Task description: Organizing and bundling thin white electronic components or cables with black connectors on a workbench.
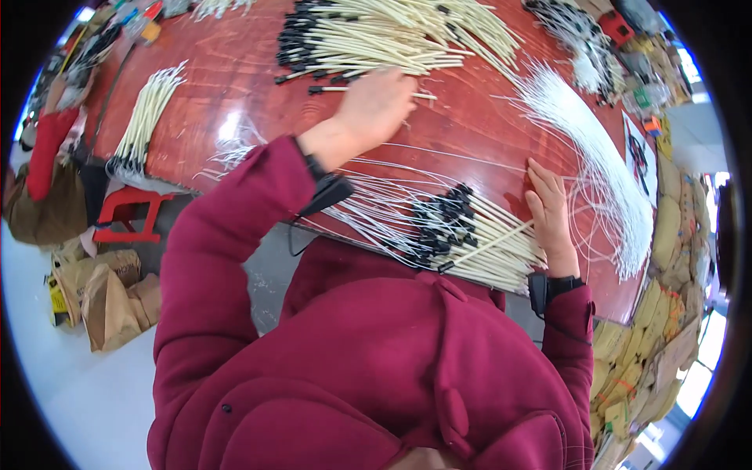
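My left hand (pixel 374 111) is closed at the near edge of a big pile of cream sticks with black ends (pixel 376 39). One separate stick (pixel 424 95) passes under its curled fingers, which hide the stick's middle. My right hand (pixel 551 207) rests on the right of the table with fingers extended and thumb apart. A thin white strand (pixel 462 156) runs from below my left hand to the right fingertips. Between my forearms, at the near edge, lie more cream sticks (pixel 501 251) with black ends and white strands (pixel 368 215) trailing left.
The red-brown table (pixel 470 125) carries a thick white strand bundle (pixel 603 172) at right and a small stick bundle (pixel 149 117) at left. Dark scissors (pixel 638 160) lie on white paper at the right edge. A red stool (pixel 129 217) and paper bags (pixel 113 301) stand left.
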The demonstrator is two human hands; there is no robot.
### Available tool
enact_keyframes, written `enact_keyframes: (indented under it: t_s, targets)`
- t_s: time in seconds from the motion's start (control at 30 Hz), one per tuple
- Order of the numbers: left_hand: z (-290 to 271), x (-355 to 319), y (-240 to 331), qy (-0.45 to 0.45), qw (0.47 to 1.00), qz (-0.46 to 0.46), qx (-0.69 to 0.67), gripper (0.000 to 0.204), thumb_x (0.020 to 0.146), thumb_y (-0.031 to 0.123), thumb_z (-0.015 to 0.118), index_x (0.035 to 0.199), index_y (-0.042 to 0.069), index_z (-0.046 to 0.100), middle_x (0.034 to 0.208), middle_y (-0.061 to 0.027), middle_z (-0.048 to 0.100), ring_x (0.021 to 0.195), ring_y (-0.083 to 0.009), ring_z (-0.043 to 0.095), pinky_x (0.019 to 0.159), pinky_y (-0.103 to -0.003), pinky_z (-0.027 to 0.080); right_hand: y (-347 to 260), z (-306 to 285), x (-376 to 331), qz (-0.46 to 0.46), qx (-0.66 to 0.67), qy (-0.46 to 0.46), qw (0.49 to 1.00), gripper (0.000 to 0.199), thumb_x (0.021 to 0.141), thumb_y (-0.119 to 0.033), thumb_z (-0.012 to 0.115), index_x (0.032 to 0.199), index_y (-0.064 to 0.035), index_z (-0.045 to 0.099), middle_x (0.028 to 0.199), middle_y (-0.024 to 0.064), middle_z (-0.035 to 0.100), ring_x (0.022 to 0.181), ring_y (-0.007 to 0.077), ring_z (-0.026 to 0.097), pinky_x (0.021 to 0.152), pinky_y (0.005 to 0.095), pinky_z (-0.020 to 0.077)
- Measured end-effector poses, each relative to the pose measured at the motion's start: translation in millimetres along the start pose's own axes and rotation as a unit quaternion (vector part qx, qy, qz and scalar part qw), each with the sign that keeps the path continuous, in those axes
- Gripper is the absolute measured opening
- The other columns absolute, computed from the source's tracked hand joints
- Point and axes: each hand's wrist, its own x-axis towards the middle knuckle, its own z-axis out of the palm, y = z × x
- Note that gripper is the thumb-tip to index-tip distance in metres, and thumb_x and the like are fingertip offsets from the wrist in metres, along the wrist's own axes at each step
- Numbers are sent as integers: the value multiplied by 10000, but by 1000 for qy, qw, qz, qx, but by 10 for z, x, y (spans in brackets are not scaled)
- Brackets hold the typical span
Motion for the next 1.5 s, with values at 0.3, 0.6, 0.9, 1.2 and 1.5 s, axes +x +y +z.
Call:
enact_keyframes:
  t_s: [0.3, 0.6, 0.9, 1.2, 1.5]
  targets:
    - [229, 138, -123, -8, 996, 53, 66, 128, 897, 87, 574, 1012, 40, 602, 998, -140, 639, 937, -327, 649, 787, -433, 529, -93, 15, 25, -1, -8, -1, 1000, 412, 930, -143, 619, 1288, 62, 626, 1412, 153, 589, 1228, 330, 535, 1082, 397, 404]
    - [-418, -622, -320, -27, 989, -34, -142, 87, 948, 79, 594, 1017, 32, 570, 934, -171, 624, 880, -399, 620, 742, -457, 488, -45, 36, 7, 24, 15, 8, 1000, 384, 957, -148, 609, 1283, 54, 633, 1399, 154, 600, 1237, 318, 534, 1092, 384, 396]
    - [-505, -924, -246, -88, 976, -98, -175, 84, 935, 70, 610, 983, 4, 585, 895, -181, 641, 857, -393, 632, 732, -439, 485, -70, 60, 17, 21, 9, 32, 999, 371, 930, -167, 665, 1224, 59, 666, 1355, 156, 631, 1193, 325, 561, 1054, 398, 437]
    - [-489, -916, -201, -83, 973, -100, -189, 86, 933, 65, 612, 993, 6, 594, 904, -172, 655, 833, -365, 643, 714, -423, 489, -119, 72, 24, 26, 9, 39, 999, 370, 918, -160, 693, 1219, 53, 668, 1342, 142, 634, 1182, 323, 565, 1042, 397, 444]
    - [-493, -903, -170, -96, 970, -103, -199, 82, 956, 98, 577, 983, 21, 576, 930, -176, 640, 886, -403, 624, 756, -474, 487, -102, 79, 10, 36, -3, 18, 999, 383, 938, -143, 657, 1270, 48, 640, 1378, 142, 613, 1242, 304, 539, 1080, 377, 416]
